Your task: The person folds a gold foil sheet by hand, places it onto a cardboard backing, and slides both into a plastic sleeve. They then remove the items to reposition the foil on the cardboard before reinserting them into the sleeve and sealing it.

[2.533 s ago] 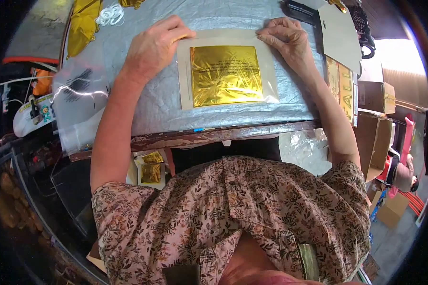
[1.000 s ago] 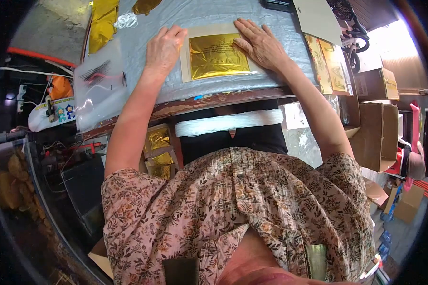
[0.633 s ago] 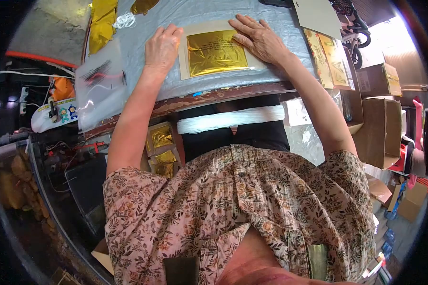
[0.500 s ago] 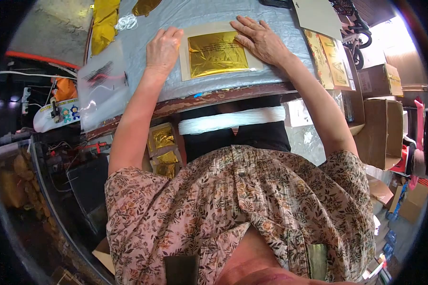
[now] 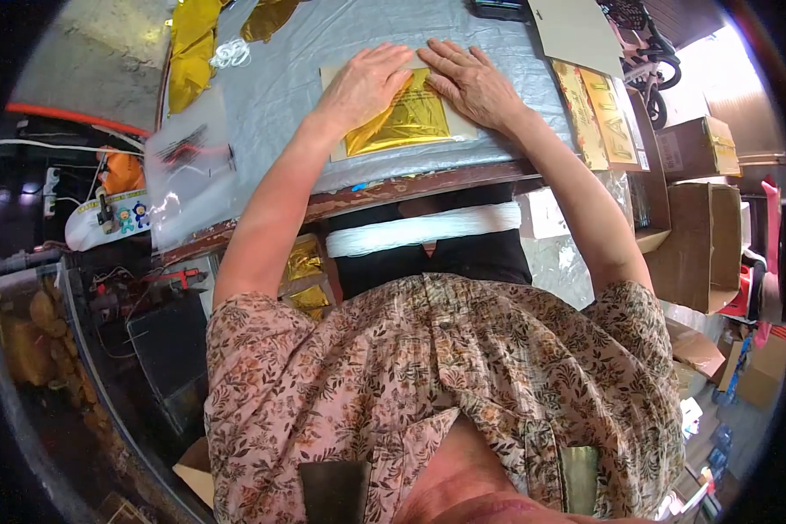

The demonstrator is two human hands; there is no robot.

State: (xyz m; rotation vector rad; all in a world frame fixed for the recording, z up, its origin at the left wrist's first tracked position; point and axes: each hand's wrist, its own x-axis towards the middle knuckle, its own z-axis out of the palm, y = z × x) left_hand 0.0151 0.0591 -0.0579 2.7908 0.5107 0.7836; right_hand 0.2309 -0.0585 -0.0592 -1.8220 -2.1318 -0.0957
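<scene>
On the table's silvery cover lies a gold foil packet point(image 5: 406, 120) on a pale rectangular card point(image 5: 339, 150), which shows around its edges. Dark small print is visible on the foil. My left hand point(image 5: 364, 87) rests flat over the upper left part of the packet, fingers stretched toward the card's far edge. My right hand point(image 5: 476, 83) lies flat at the upper right corner, its thumb side touching the foil. Both hands hold nothing. Part of the card and foil is hidden beneath them.
Clear plastic sheeting point(image 5: 188, 166) lies at the table's left, near white string point(image 5: 230, 53) and gold foil point(image 5: 192, 52). Printed gold packs point(image 5: 604, 113) lie at the right. A white bundle point(image 5: 424, 229) crosses my lap. Cardboard boxes point(image 5: 694, 244) stand to the right.
My left hand has moved right, from the card's left edge onto the foil, and its fingers have stretched out. My right hand has shifted slightly, still flat.
</scene>
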